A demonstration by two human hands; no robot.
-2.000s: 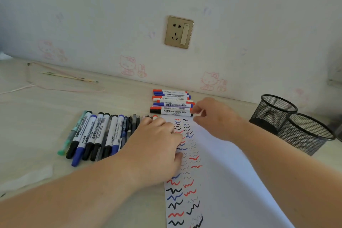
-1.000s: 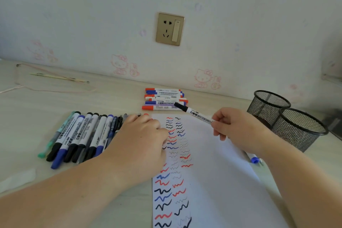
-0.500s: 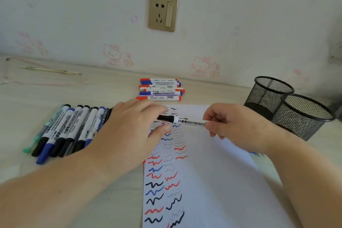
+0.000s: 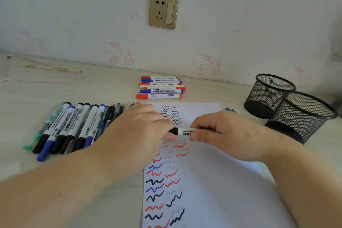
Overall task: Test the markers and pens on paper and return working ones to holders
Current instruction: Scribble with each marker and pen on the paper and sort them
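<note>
Marker (image 4: 182, 132) mostly hidden by both hands; paper (image 4: 212, 181) perhaps cut off below.

wall socket (image 4: 163, 10): gold plate, on the wall above the desk
stickers (image 4: 205, 64): pink cartoon cats, low along the wall
cord (image 4: 46, 79): pale pink, far left desk edge

Both hands gripping a black whiteboard marker (image 4: 182, 132) over scribbled paper (image 4: 212, 181), left hand (image 4: 140, 135) on cap, right hand (image 4: 227, 133) on barrel
</note>
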